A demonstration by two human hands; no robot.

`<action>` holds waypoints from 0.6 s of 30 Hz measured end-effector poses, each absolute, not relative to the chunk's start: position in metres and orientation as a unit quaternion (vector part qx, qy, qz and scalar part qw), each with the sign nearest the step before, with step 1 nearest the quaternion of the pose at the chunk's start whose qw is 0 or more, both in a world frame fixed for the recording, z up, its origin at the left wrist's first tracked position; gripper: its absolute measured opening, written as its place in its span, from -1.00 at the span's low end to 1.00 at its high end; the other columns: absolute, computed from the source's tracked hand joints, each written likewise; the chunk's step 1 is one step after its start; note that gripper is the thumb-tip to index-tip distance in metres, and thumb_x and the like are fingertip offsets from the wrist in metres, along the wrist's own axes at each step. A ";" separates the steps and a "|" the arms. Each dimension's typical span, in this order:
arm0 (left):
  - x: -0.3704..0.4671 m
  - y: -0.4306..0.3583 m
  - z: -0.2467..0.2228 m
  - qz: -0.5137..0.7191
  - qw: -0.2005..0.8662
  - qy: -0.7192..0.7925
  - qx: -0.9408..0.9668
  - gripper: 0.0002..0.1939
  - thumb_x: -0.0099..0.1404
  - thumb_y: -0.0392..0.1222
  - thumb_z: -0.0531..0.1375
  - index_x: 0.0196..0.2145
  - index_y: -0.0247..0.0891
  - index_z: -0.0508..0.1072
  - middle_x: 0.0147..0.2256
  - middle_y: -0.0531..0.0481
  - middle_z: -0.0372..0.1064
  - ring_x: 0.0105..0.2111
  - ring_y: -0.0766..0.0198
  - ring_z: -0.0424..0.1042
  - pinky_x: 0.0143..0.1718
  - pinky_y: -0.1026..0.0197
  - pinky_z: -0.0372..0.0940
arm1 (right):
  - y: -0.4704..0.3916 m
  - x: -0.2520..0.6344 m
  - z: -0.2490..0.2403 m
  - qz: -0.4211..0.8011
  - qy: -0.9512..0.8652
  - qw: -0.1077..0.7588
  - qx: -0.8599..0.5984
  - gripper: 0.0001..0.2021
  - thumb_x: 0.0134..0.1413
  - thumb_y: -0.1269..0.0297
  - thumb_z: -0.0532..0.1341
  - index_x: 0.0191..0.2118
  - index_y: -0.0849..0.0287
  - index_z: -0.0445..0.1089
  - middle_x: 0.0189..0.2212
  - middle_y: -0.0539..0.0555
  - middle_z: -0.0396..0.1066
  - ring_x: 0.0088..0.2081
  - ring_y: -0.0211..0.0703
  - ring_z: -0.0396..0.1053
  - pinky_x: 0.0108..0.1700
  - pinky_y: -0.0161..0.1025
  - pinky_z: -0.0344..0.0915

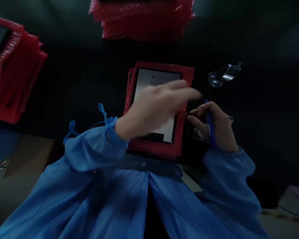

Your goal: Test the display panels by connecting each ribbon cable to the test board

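Observation:
A flat panel with a pale lit screen and black border lies on red wrap sheets in front of me. My left hand, blurred by motion, is over the panel with its fingers stretched to the right and partly hides the screen. To the right of the panel, my right hand is closed around a blue pen. Thumb and fingertips point left, near the panel's right edge. Whether those fingertips pinch anything small cannot be made out.
A stack of red wrap is at the top centre, and another at the far left with a dark panel on top. A shiny clear object lies at the upper right of the dark table. Small items lie beneath my right hand.

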State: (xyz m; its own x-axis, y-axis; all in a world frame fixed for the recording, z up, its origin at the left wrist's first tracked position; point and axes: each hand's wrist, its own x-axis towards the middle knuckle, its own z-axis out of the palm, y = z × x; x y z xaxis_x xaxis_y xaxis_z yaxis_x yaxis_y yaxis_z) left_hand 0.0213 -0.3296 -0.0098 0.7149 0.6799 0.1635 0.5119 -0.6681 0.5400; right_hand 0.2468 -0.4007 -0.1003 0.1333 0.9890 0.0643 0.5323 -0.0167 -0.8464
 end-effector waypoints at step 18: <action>0.018 -0.263 -0.075 0.105 0.218 0.350 0.905 -0.35 0.56 -0.01 -0.24 -0.52 -0.30 0.41 -0.30 -0.09 0.41 -0.45 0.31 0.36 -0.34 0.18 0.18 | -0.351 0.228 -0.079 0.534 -0.540 0.454 -0.466 -0.57 0.05 -0.02 0.42 -0.36 0.11 0.20 -0.39 -0.01 0.40 -0.37 -0.21 0.44 -0.24 -0.23 0.41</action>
